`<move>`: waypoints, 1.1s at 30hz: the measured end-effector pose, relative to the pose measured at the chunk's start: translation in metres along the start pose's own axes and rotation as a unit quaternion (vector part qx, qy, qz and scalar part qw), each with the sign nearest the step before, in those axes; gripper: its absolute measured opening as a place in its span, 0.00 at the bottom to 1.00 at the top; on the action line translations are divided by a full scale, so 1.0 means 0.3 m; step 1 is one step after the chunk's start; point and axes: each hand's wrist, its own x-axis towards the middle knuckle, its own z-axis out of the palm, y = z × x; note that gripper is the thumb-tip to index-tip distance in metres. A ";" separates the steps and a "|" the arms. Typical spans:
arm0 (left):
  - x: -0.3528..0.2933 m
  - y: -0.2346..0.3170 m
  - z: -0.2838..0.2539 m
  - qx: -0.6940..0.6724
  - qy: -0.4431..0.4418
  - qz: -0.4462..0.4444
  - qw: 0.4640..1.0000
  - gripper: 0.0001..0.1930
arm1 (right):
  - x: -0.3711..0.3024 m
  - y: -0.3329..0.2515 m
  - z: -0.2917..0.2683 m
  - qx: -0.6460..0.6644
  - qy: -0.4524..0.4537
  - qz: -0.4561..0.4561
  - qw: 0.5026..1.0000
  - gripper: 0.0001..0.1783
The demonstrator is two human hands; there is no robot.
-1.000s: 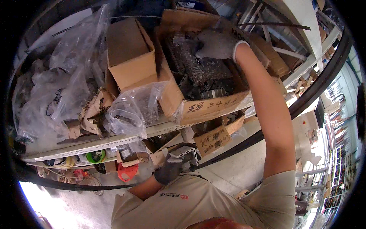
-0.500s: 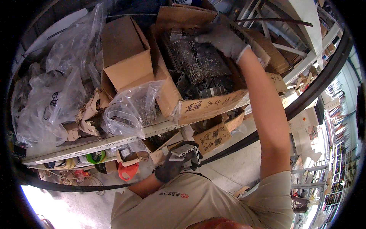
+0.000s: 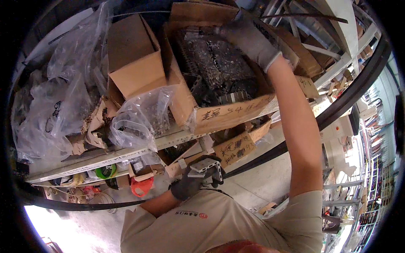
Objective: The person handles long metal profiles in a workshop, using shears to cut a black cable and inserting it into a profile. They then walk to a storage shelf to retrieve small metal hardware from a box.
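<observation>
My left hand [image 3: 190, 182], in a dark glove, is closed around several silver metal corner brackets [image 3: 205, 167] in front of my chest. My right hand [image 3: 252, 44], in a grey glove, reaches into the far right part of a large open cardboard box [image 3: 236, 117]. Its fingers are dark and blurred, and whether they grip anything is not visible. Inside that box lies a clear plastic bag [image 3: 219, 63] full of small metal parts. Dark and silver metal pieces [image 3: 234, 98] sit below the bag, near the box's front wall.
A smaller cardboard box [image 3: 139, 63] stands left of the large one. Crumpled clear bags [image 3: 63, 109] and an opened bag of small parts [image 3: 143, 120] lie along the shelf edge [image 3: 101, 159]. Lower down are further boxes [image 3: 234, 148] and a red bag [image 3: 141, 186]. A dark curved bar [image 3: 358, 90] crosses the right.
My right hand has moved slightly farther into the box, its fingers now more blurred. My left hand holds the brackets in nearly the same place. The shelf view has shifted slightly left.
</observation>
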 end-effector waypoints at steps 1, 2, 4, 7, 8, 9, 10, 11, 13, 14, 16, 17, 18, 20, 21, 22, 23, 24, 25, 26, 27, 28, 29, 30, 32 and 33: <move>-0.008 0.008 0.000 0.003 0.010 0.005 1.000 0.19 | 0.002 -0.022 0.027 -0.093 -0.005 -0.049 0.994 0.16; -0.010 0.011 0.002 0.004 0.013 0.004 1.000 0.19 | -0.017 -0.042 0.009 -0.180 -0.056 -0.089 0.978 0.16; -0.008 0.011 -0.003 0.006 0.013 0.005 1.000 0.20 | -0.050 -0.088 -0.003 -0.275 -0.125 -0.103 0.948 0.15; -0.004 0.003 -0.007 -0.012 -0.001 0.020 1.000 0.20 | -0.062 -0.140 0.019 -0.301 -0.172 -0.033 0.937 0.14; -0.002 -0.002 -0.007 -0.021 -0.009 0.028 0.999 0.20 | -0.057 -0.143 0.030 -0.310 -0.180 -0.013 0.934 0.15; -0.001 -0.011 -0.011 -0.025 -0.010 0.026 0.999 0.20 | -0.052 -0.145 0.042 -0.318 -0.188 0.008 0.929 0.16; -0.001 -0.019 -0.019 -0.027 -0.012 0.023 0.999 0.20 | -0.048 -0.140 0.058 -0.320 -0.183 0.023 0.929 0.17; 0.000 -0.020 -0.022 -0.030 -0.014 0.020 0.999 0.20 | -0.043 -0.131 0.077 -0.322 -0.179 0.037 0.929 0.18; -0.002 -0.012 -0.006 -0.007 0.015 -0.009 1.000 0.20 | -0.040 -0.131 0.089 -0.320 -0.180 0.069 0.928 0.20; -0.002 -0.009 -0.001 0.004 0.031 -0.023 0.999 0.20 | -0.041 -0.140 0.091 -0.316 -0.187 0.086 0.926 0.21; 0.002 -0.006 -0.003 0.007 0.023 -0.028 0.999 0.20 | -0.053 -0.146 0.089 -0.298 -0.173 0.087 0.935 0.22; 0.003 -0.004 -0.002 0.010 0.019 -0.029 0.999 0.20 | -0.068 -0.135 0.085 -0.284 -0.152 0.071 0.944 0.23; 0.001 -0.004 -0.001 -0.004 0.013 -0.024 1.000 0.20 | -0.078 -0.125 0.079 -0.270 -0.132 0.055 0.952 0.23; 0.001 -0.008 -0.009 -0.035 0.007 -0.012 0.999 0.19 | -0.075 -0.088 0.076 -0.221 -0.128 0.054 0.965 0.23; 0.003 -0.002 -0.007 -0.042 0.001 -0.005 0.999 0.19 | -0.071 -0.068 0.074 -0.197 -0.125 0.053 0.971 0.23; 0.000 0.007 -0.001 -0.051 -0.006 0.001 0.999 0.19 | -0.075 -0.045 0.080 -0.192 -0.082 0.025 0.978 0.22; 0.000 0.011 0.002 -0.059 -0.014 0.007 0.998 0.19 | -0.080 -0.023 0.087 -0.186 -0.039 -0.002 0.982 0.21; 0.002 0.007 -0.001 -0.039 0.001 0.003 0.999 0.19 | -0.082 0.000 0.086 -0.180 0.005 -0.030 0.983 0.20; 0.002 -0.002 -0.006 -0.020 0.016 -0.001 1.000 0.19 | -0.081 0.006 0.063 -0.160 -0.018 -0.004 0.987 0.19; 0.003 -0.007 -0.008 -0.001 0.030 -0.006 1.000 0.19 | -0.081 0.012 0.030 -0.139 -0.042 0.022 0.989 0.19; 0.004 -0.006 -0.004 0.002 0.030 -0.005 1.000 0.20 | -0.080 0.017 0.017 -0.052 -0.041 0.089 0.994 0.19; 0.005 -0.002 -0.001 0.004 0.034 -0.006 0.999 0.20 | -0.075 0.008 0.010 0.036 -0.030 0.154 0.987 0.19; 0.005 0.000 0.001 0.007 0.037 -0.006 0.999 0.20 | -0.069 -0.005 0.014 0.189 0.007 0.254 0.948 0.20; 0.006 -0.001 0.000 0.003 0.041 -0.009 0.999 0.20 | -0.065 -0.014 0.018 0.336 0.042 0.346 0.875 0.21; 0.009 0.000 0.002 -0.005 0.042 -0.017 0.999 0.20 | -0.065 -0.016 0.007 0.329 0.005 0.326 0.886 0.22; 0.011 -0.003 -0.001 -0.003 0.038 -0.016 0.999 0.20 | -0.065 -0.015 0.005 0.325 -0.014 0.316 0.891 0.23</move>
